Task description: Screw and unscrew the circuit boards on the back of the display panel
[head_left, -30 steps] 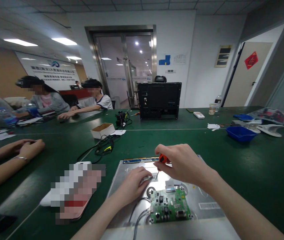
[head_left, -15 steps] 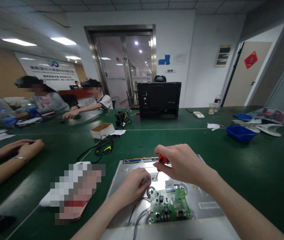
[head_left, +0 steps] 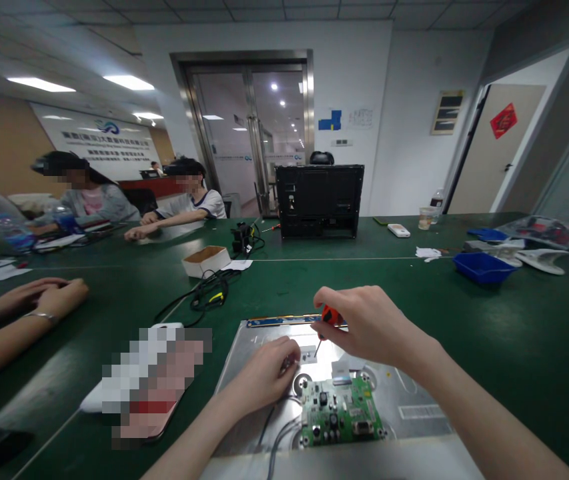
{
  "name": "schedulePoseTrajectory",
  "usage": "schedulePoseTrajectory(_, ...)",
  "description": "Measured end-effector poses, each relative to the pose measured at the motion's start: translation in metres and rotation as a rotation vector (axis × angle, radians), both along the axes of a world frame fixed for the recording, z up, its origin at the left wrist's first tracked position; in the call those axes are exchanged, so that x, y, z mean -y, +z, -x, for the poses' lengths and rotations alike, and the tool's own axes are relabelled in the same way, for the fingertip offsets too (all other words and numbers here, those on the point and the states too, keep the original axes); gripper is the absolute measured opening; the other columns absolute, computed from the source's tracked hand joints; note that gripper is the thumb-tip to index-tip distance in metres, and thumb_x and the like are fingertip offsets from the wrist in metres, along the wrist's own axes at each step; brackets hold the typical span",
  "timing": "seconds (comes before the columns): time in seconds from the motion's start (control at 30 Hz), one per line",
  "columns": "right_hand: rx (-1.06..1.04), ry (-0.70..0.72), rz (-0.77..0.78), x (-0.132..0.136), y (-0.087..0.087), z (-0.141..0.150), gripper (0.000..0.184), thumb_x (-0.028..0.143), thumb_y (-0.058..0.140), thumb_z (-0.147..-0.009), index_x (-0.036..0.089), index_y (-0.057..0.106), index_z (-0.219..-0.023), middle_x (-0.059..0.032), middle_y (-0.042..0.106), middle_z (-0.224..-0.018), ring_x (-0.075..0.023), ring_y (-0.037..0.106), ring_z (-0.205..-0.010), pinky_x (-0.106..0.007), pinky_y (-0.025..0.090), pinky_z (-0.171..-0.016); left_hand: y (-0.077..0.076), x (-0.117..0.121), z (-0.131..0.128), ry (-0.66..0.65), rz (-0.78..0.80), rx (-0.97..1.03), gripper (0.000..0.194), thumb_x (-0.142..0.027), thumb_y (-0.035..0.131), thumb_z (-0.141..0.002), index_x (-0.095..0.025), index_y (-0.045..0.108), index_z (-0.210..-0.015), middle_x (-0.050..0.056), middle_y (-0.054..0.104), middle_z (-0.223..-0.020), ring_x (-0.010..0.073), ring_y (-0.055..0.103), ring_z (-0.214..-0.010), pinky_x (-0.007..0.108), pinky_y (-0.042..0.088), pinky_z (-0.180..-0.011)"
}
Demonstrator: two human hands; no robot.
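Beyond metal panel (head_left: 401, 400), leftward: white box (head_left: 198, 268), cables (head_left: 204, 293); right grip (head_left: 367, 323) clamped on screwdriver (head_left: 331, 315); left grip (head_left: 267, 368), hold unclear.

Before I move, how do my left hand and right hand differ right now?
Your right hand holds an orange-handled screwdriver, while your left hand is curled, and I can't tell what, if anything, it pinches. The right hand is raised above the panel; the left hand is lower, close to the panel's surface. Both hands are bare.
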State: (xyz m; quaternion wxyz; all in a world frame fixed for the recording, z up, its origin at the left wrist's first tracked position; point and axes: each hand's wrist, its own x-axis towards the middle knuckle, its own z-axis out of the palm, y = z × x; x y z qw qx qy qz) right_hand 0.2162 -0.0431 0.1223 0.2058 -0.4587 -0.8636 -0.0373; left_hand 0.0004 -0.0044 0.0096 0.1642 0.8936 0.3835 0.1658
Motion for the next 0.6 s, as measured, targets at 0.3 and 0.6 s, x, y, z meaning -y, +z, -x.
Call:
schedulePoseTrajectory(0.3,0.022,-0.02,-0.011,0.007,0.009,-0.008,0.018,0.035,0.059,-0.089,0.02,0.058,-0.099,-0.0011,0.071,-0.076,-0.0156,0.062,-0.063,-0.025,0.027,-0.055,0.009,-0.007,0.011,-0.024,0.064,-0.083,0.014,-0.013,0.046,-0.085,-0.018,0.059,-0.081,0.004,0.06,-0.086,0.0185,0.056,-0.077,0.027,0.039,-0.067)
schedulePoseTrajectory(0.6,0.004,0.021,-0.009,0.017,0.016,-0.011,0.019,0.037,0.057,-0.09,0.02,0.058,-0.099,0.0001,0.071,-0.077,-0.0152,0.062,-0.063,-0.025,0.028,-0.054,0.031,0.051,0.006,-0.019,0.199,0.051,0.018,-0.006,0.045,-0.084,-0.019,0.057,-0.086,0.003,0.062,-0.095,0.0182,0.057,-0.086,0.026,0.041,-0.073)
